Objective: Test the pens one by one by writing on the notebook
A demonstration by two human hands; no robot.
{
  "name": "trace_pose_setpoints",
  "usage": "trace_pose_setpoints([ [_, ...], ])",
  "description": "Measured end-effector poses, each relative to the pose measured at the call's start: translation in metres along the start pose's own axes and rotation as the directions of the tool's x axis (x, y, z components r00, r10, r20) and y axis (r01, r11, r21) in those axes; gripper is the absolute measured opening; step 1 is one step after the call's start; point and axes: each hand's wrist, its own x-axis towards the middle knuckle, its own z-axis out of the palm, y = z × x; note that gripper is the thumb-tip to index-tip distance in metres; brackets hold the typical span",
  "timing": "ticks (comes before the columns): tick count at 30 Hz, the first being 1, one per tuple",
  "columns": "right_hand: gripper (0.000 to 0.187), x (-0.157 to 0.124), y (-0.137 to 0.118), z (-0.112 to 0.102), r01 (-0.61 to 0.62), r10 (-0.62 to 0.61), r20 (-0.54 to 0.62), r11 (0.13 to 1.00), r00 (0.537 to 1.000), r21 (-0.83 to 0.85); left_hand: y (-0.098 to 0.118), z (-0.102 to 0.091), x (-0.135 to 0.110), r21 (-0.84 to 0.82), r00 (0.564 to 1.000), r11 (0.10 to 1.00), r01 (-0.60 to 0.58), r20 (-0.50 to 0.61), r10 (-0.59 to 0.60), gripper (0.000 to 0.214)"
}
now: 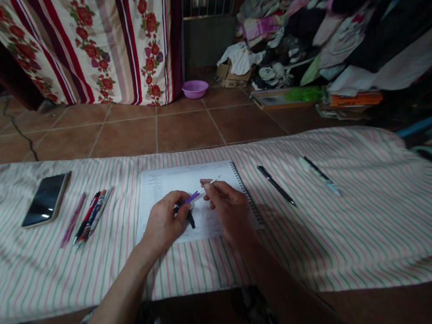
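A spiral notebook (170, 182) lies open on a striped board (333, 242). Both my hands hover over its lower half. My left hand (166, 223) is closed around the dark barrel of a pen, whose purple part (192, 197) sticks out to the right. My right hand (228, 206) pinches the thin white inner part (211, 182) of the same pen, which points up and to the right. The two hands almost touch.
A phone (45, 199) and several pens (88, 218) lie left of the notebook. A black pen (276, 185) and a white pen (321, 175) lie to its right. Beyond the board are tiled floor, a floral curtain (101, 44), a purple bowl (195, 89) and piled clothes (300, 19).
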Motion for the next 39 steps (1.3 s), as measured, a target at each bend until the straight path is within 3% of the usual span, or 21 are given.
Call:
trace_pose_setpoints([
  [21, 0.023, 0.0, 0.0006, -0.0009, 0.069, -0.065, 0.056, 0.995, 0.996, -0.065, -0.0012, -0.0022, 0.0007, -0.01, 1.0, 1.0, 0.004, 0.025, -0.004, 0.016],
  [25, 0.022, 0.0008, 0.0012, -0.0016, 0.093, -0.089, 0.058, 0.992, 0.994, -0.082, -0.0028, -0.0019, 0.0006, 0.004, 0.999, 0.999, -0.039, 0.023, 0.039, 0.017],
  [32, 0.022, 0.0012, -0.0008, -0.0003, 0.041, -0.037, 0.089, 0.998, 0.995, -0.046, -0.0037, -0.0017, 0.0008, 0.038, 0.999, 0.998, -0.041, 0.016, 0.04, 0.017],
  [39, 0.026, 0.0003, 0.002, 0.0002, -0.029, 0.029, 0.088, 1.0, 0.996, -0.008, -0.003, -0.0036, -0.0006, 0.12, 0.993, 0.986, -0.116, -0.021, 0.12, 0.018],
])
